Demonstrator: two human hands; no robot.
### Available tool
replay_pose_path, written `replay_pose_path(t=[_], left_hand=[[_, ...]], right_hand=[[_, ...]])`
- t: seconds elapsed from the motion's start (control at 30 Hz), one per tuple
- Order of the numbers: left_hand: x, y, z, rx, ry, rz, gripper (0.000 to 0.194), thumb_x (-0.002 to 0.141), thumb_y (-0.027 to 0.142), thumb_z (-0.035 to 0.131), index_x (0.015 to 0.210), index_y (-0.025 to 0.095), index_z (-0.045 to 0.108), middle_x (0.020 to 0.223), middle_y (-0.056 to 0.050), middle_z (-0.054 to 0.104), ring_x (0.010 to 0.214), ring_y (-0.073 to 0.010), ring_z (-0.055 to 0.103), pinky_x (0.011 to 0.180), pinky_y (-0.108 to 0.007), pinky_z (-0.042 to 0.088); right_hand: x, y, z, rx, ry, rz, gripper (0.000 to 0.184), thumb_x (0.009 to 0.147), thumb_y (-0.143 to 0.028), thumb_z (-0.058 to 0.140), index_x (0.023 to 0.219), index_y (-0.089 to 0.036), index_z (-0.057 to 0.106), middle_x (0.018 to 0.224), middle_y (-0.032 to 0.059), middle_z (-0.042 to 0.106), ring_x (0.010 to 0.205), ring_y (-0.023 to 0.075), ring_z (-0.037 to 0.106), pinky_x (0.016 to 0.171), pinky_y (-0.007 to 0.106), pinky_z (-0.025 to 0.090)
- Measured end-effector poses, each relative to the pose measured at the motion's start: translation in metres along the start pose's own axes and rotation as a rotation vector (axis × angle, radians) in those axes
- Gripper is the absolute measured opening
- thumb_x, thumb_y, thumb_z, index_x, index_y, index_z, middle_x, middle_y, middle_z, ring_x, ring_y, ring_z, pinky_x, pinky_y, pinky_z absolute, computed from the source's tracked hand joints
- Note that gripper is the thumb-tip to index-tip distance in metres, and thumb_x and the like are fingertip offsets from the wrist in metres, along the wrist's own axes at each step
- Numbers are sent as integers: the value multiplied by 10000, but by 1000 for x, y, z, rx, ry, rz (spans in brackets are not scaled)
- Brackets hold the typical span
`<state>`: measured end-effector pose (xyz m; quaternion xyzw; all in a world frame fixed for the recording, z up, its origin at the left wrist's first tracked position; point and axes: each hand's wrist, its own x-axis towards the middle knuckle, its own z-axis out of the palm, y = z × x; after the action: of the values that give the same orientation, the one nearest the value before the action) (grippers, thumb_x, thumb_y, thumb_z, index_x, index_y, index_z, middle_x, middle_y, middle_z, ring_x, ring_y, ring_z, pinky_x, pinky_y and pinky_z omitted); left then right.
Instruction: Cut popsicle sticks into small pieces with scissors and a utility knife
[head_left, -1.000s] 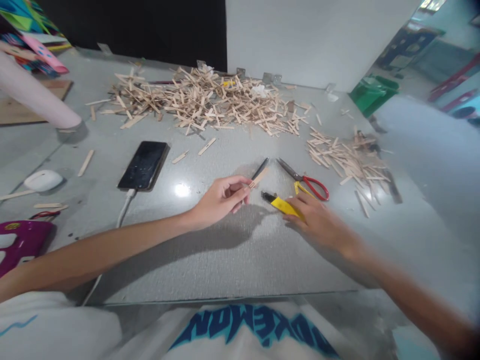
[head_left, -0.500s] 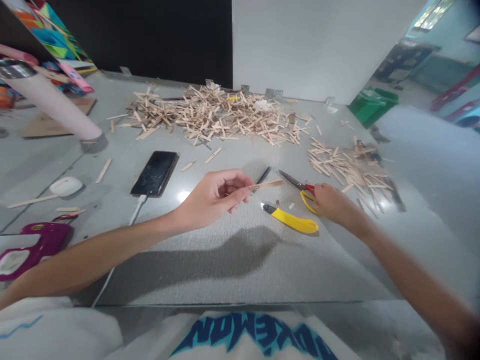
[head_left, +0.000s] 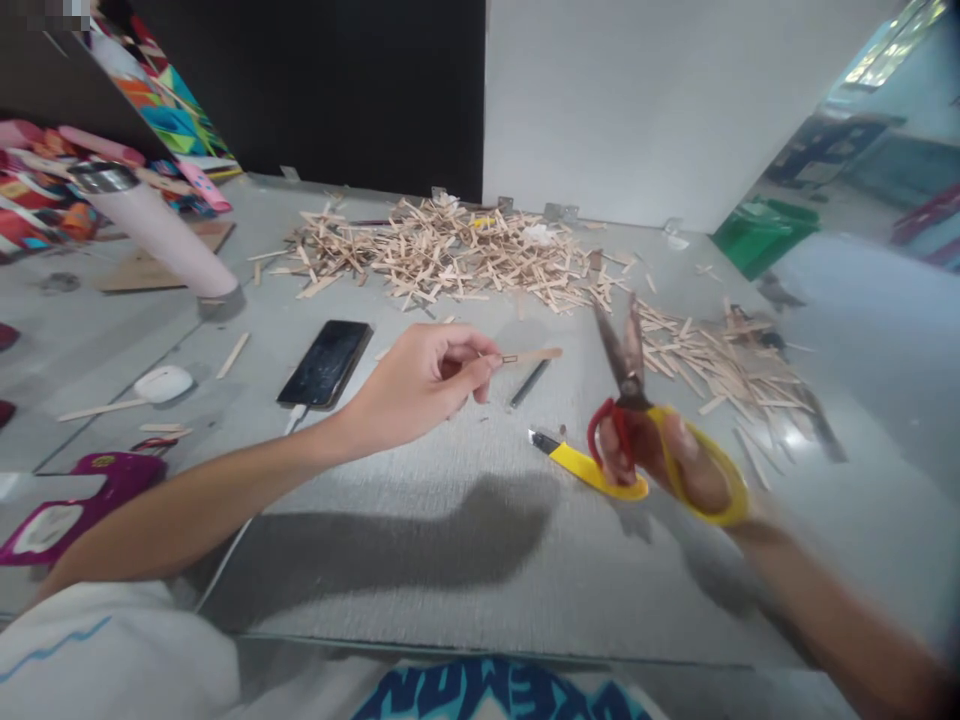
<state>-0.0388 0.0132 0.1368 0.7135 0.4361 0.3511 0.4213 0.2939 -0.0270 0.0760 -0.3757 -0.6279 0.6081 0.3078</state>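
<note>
My left hand point(head_left: 416, 385) pinches a wooden craft stick point(head_left: 534, 356) by one end and holds it level above the grey table point(head_left: 420, 540). My right hand point(head_left: 675, 465) is lifted off the table with its fingers through the red and yellow handles of a pair of scissors point(head_left: 628, 395). The blades point up and away and are slightly parted, to the right of the stick's free end. A yellow utility knife point(head_left: 589, 468) lies on the table just below the scissors. A dark pen point(head_left: 529, 383) lies under the stick.
A big heap of craft sticks point(head_left: 450, 255) covers the back of the table and a smaller heap point(head_left: 720, 355) lies right. A black phone point(head_left: 327, 362) on a cable, a white oval object point(head_left: 163, 383), a pink tube point(head_left: 161, 240), a magenta tool point(head_left: 67, 505).
My right hand left the yellow knife, took the scissors off the table and raised them, blades up. My left hand lifted the stick a little and turned it level.
</note>
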Motion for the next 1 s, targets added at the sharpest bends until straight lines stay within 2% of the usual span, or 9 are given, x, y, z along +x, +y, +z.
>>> replay_pose_path(t=[0.1, 0.2, 0.4, 0.6, 0.83, 1.0], left_hand=[[2, 0, 7, 5, -27, -1, 165, 1043, 272, 659, 945, 156, 725, 701, -15, 728, 460, -77, 530, 434, -184, 387], [0, 0, 14, -7, -22, 22, 189, 1051, 267, 643, 916, 158, 716, 705, -13, 734, 467, -72, 533, 440, -177, 401], [-5, 0, 19, 29, -4, 62, 167, 1043, 229, 638, 913, 160, 717, 700, 13, 736, 481, -61, 521, 461, -167, 418], [-7, -2, 20, 155, 25, 170, 161, 1057, 205, 628, 932, 164, 721, 704, 28, 727, 530, -65, 532, 507, -161, 433], [-6, -11, 18, 297, -32, 279, 202, 1038, 106, 601, 877, 179, 698, 678, 67, 658, 534, -53, 489, 548, -164, 405], [-3, -14, 15, 257, -123, 220, 196, 1054, 131, 602, 893, 177, 704, 658, 67, 660, 542, -59, 494, 556, -171, 402]], right_hand=[[-15, 6, 25, 150, -137, 51, 688, 1049, -877, 465, 910, -240, 683, 730, 26, 548, 583, 195, 500, 641, 387, 571], [-26, 15, 34, 189, -172, 103, 684, 1034, -888, 494, 895, -239, 658, 710, 2, 520, 548, 165, 460, 620, 362, 597], [-33, 26, 33, 198, -200, 71, 612, 1103, -805, 473, 968, -229, 628, 768, 0, 547, 598, 143, 510, 625, 291, 583], [-26, 21, 35, 261, -279, 27, 688, 1109, -828, 420, 866, -209, 595, 670, -31, 495, 503, 101, 461, 534, 236, 578], [-23, 15, 34, 339, -337, 201, 830, 972, -1008, 404, 792, -215, 569, 580, -51, 488, 431, 101, 447, 467, 249, 555], [-26, 23, 30, 262, -311, 156, 792, 1027, -949, 420, 757, -219, 564, 538, -57, 463, 431, 101, 451, 486, 248, 557]])
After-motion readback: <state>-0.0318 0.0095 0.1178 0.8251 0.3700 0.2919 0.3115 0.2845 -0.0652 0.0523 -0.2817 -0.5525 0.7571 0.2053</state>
